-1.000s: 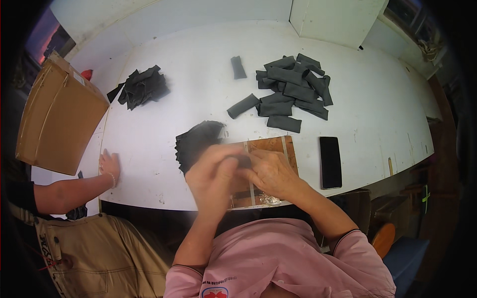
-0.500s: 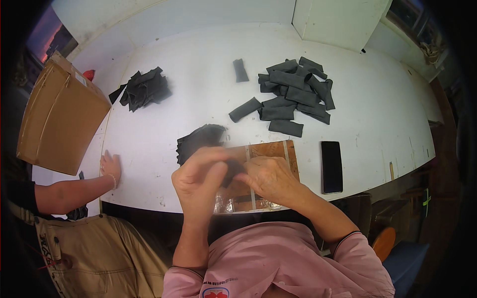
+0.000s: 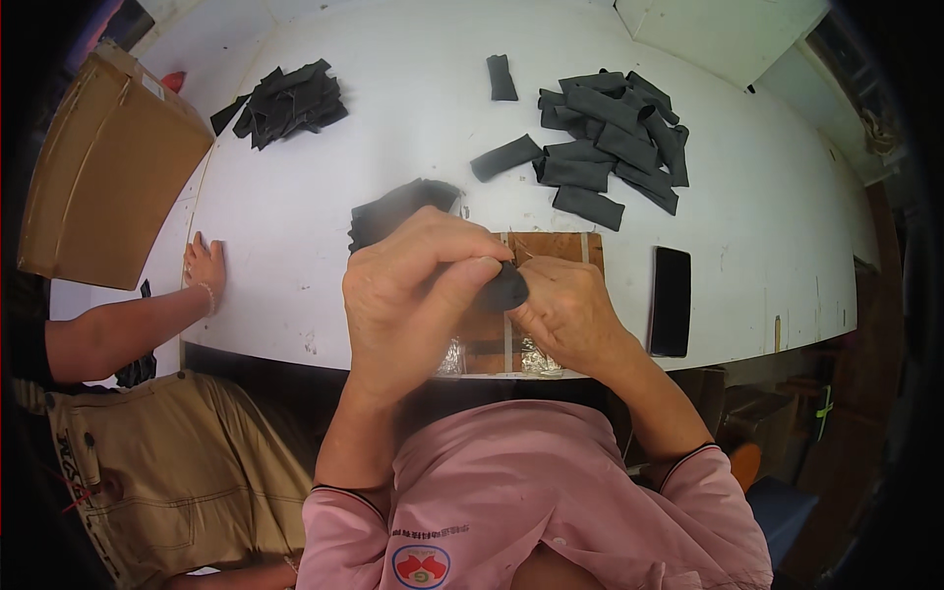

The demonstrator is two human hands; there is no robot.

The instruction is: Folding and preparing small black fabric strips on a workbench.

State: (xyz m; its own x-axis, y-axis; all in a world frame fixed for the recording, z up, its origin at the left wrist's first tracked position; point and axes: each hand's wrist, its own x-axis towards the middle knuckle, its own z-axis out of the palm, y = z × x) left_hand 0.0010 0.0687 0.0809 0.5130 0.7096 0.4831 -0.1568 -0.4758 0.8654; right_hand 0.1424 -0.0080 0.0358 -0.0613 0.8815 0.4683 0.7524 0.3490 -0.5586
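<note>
A small dark grey fabric piece (image 3: 505, 288), bunched into a rounded end, is held between my two hands above a brown taped board (image 3: 575, 246). My left hand (image 3: 398, 295) pinches it with thumb and forefinger. On its other side my right hand (image 3: 575, 310) is closed on it, with some fingertips hidden behind. Just beyond my left hand lies a fanned stack of dark fabric pieces (image 3: 398, 208), partly covered by that hand. Farther off to the right is a heap of folded dark grey fabric bands (image 3: 615, 138), with a single band (image 3: 506, 157) at its left side.
Another pile of dark fabric (image 3: 290, 103) lies at the far left, and a lone band (image 3: 501, 77) at the back. A black phone (image 3: 671, 302) rests right of the board. At left stand a cardboard box (image 3: 118, 167) and a co-worker, whose hand (image 3: 205, 267) touches the table.
The view has shifted, so the table's things appear higher. My hands have turned, and the fabric piece between them now shows its rounded end more clearly.
</note>
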